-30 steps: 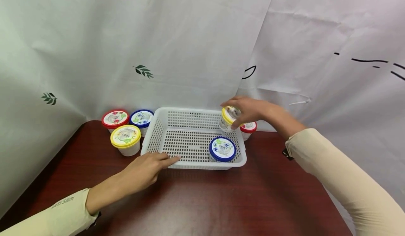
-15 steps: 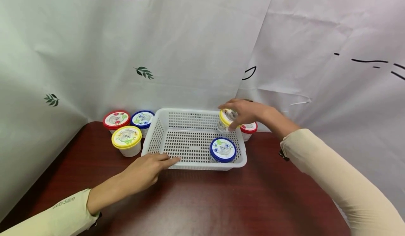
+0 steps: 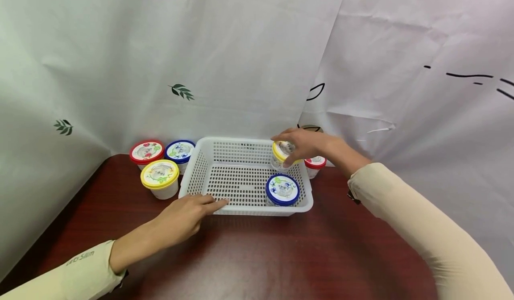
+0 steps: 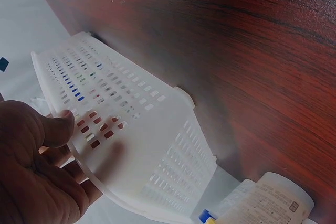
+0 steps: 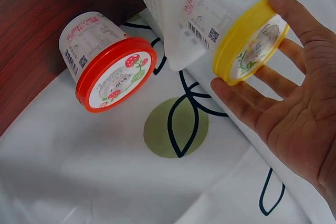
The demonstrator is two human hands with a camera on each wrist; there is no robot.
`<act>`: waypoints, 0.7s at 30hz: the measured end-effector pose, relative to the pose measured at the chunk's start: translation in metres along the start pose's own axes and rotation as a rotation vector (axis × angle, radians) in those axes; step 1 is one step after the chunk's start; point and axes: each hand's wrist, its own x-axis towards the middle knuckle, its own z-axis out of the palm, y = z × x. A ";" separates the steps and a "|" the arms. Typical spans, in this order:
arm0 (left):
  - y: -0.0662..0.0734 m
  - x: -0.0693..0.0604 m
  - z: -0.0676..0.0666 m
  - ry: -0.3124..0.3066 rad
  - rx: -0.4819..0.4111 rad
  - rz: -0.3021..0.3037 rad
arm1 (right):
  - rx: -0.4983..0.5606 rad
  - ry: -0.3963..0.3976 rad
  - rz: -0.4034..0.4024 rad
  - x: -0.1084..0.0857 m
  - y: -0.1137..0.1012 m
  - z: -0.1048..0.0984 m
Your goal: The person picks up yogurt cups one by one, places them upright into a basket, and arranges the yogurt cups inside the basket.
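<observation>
A white perforated plastic basket (image 3: 249, 210) stands on the table. My left hand (image 3: 188, 215) grips its near left rim; in the left wrist view the thumb lies on the outer wall and other fingers reach behind the rim. My right hand (image 3: 308, 143) holds a white tub with a yellow lid (image 3: 278, 162) by the lid's edge, in the basket's far right corner. From the right wrist view, thumb and fingers span the yellow lid (image 5: 239, 40). A blue-lidded tub (image 3: 282, 189) sits inside the basket at the near right.
Left of the basket stand a red-lidded tub (image 3: 147, 152), a second blue-lidded tub (image 3: 180, 151) and a second yellow-lidded tub (image 3: 159, 175). Another red-lidded tub (image 3: 315, 162) is just outside the right end. Behind hangs a white printed cloth (image 3: 241, 77).
My right hand has moved slightly left and down with the yellow-lidded tub, farther into the basket's corner. The left hand keeps its place on the rim.
</observation>
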 end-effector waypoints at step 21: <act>0.000 0.000 0.000 -0.014 -0.008 -0.006 | -0.007 -0.076 0.066 0.018 -0.008 0.013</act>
